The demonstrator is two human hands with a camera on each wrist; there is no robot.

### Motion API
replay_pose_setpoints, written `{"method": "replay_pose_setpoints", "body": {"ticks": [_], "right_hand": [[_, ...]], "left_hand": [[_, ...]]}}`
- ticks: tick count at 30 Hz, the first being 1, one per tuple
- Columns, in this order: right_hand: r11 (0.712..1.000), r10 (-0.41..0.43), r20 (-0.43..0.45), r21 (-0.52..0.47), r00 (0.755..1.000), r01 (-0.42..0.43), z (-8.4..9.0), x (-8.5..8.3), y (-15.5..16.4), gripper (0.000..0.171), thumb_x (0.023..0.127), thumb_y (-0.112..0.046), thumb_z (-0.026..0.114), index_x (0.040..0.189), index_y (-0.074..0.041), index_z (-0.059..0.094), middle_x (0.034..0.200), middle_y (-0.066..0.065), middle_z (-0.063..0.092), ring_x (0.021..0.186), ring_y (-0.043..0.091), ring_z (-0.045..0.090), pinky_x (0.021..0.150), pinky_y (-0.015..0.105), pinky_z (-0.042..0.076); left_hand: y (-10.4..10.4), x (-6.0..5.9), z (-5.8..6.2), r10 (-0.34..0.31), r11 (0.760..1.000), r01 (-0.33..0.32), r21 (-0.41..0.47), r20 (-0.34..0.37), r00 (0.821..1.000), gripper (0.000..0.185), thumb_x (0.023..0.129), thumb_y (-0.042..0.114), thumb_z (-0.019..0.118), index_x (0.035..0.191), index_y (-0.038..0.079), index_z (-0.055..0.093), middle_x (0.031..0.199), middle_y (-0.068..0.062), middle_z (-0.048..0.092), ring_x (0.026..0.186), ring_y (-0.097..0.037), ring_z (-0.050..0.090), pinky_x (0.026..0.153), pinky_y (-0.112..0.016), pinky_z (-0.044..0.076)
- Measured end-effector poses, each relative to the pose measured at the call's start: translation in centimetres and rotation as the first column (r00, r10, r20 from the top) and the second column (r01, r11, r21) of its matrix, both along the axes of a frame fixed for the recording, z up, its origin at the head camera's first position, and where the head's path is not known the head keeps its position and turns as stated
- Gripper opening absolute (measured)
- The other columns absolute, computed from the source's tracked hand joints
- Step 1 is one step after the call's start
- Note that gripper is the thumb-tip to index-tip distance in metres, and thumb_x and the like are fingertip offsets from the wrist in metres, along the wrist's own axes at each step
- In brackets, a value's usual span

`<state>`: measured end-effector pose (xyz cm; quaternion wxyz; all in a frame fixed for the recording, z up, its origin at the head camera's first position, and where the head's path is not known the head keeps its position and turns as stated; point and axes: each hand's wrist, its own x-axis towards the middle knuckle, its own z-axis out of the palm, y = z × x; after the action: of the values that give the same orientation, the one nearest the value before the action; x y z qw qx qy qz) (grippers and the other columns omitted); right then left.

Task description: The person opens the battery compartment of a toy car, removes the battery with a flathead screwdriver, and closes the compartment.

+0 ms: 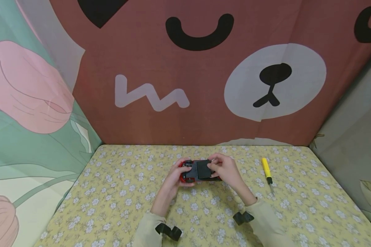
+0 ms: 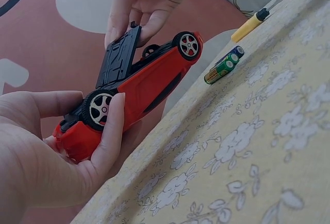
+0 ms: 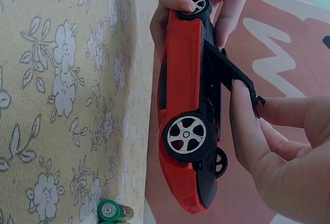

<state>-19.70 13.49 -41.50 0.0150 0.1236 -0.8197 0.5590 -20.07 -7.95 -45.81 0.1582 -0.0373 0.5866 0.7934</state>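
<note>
A red toy car (image 2: 147,87) is held upside down above the table, its black underside facing up. My left hand (image 1: 175,173) grips one end of it, with the thumb and fingers around the wheels. My right hand (image 1: 226,168) pinches a black battery cover (image 2: 119,54) by its edge, between thumb and fingers. The cover stands tilted up from the car's underside; in the right wrist view its far edge meets the car and the edge with a small clip (image 3: 259,100) is raised. The battery compartment beneath is mostly hidden.
Several batteries (image 2: 223,68), green and dark blue, lie together on the table beyond the car. A yellow-handled screwdriver (image 1: 266,168) lies to the right. The flowered yellow tablecloth (image 1: 117,209) runs back to a brown bear-print fabric (image 1: 142,127).
</note>
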Motion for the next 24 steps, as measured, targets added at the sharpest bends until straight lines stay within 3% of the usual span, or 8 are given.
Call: {"method": "replay_pose_setpoints", "body": {"ticks": [14,24], "right_hand": [[1.000,0.001,0.066,-0.025,0.998,0.001,-0.01,-0.03,0.07,0.018,0.096,0.003,0.067,0.114,0.005,0.068,0.079,0.012,0.067,0.062,0.024,0.067,0.064,0.047,0.066],[0.999,-0.006,0.009,0.044,1.000,0.006,-0.02,-0.07,0.12,0.016,0.096,0.003,0.068,0.113,0.005,0.069,0.078,0.009,0.067,0.069,0.026,0.069,0.061,0.040,0.066]], "left_hand": [[-0.01,0.05,0.03,-0.002,1.000,0.002,0.001,0.001,1.000,0.050,0.099,0.014,0.063,0.147,0.008,0.051,0.143,-0.023,0.049,0.104,-0.034,0.066,0.066,-0.039,0.067],[0.01,0.05,0.10,-0.001,1.000,0.001,-0.007,0.004,1.000,0.050,0.100,0.014,0.063,0.148,0.009,0.051,0.145,-0.023,0.048,0.103,-0.034,0.067,0.067,-0.040,0.067]]}}
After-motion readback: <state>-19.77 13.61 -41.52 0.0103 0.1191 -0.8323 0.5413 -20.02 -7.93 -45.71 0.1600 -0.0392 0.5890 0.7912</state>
